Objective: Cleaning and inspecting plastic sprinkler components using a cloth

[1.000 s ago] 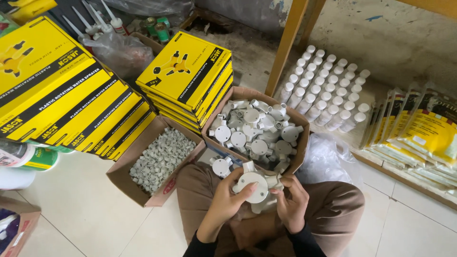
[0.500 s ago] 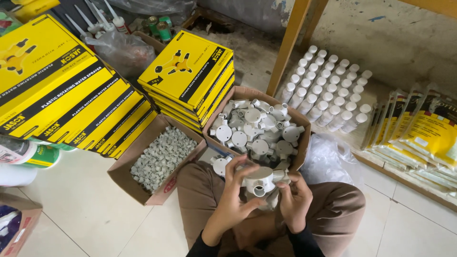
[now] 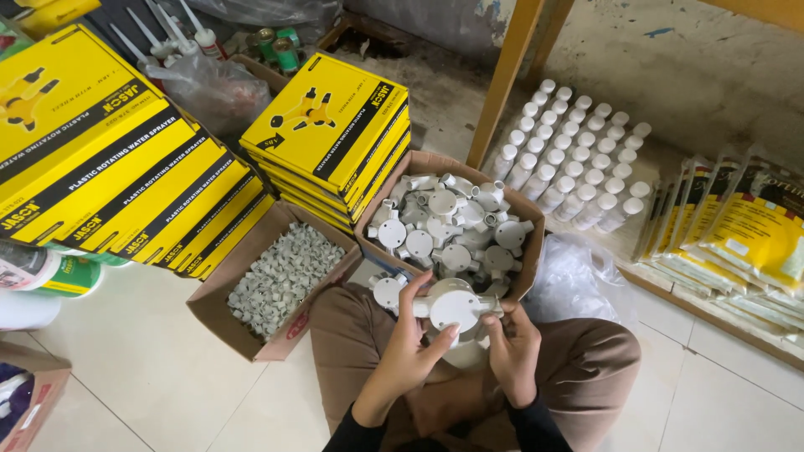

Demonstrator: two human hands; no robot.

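Your left hand (image 3: 410, 356) and right hand (image 3: 512, 351) are both gripping a white round junction box (image 3: 455, 307). It is showing stubby outlets, sitting at 6 o'clock of the cardboard box (image 3: 435, 163).

Fittings box (image 3: 435, 163) ahead of the knees — pellet box (image 3: 219, 308) left, bottles (image 3: 578, 180) right, flat boxes (image 3: 327, 125) behind.

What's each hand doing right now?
Left hand: closed on the white round junction box, thumb on its lid.
Right hand: gripping the same box's right side.

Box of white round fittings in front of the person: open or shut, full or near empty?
Open and full. The cardboard box has its top open, and white round fittings are heaped up to its rim.
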